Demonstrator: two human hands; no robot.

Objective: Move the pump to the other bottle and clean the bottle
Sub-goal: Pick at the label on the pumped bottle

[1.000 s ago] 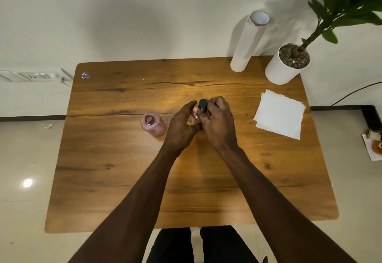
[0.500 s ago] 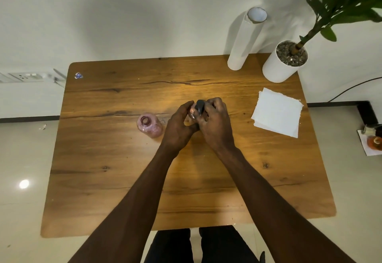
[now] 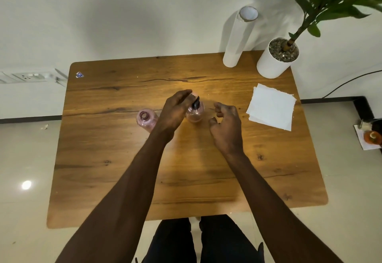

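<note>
Pink bottle with black pump [image 3: 195, 111] stands upright mid tabletop [image 3: 124, 159], pump [image 3: 196, 104] seated on its neck. Left hand [image 3: 175, 110] is against that bottle's left side, fingers reaching over toward the pump top; whether they actually grip it cannot be told. Right hand [image 3: 226, 123] is just right of the pump bottle, not touching it, fingers loosely curled and apart, holding nothing. Second pink bottle [image 3: 146, 119], open neck with no pump, stands just left of the pump bottle, partly behind the left wrist. Stack of white paper napkins [image 3: 271, 107] lies well right of the pump bottle. White roll [image 3: 239, 39] and white plant pot [image 3: 272, 62] stand beyond the pump bottle to the right, at the tabletop's far edge
</note>
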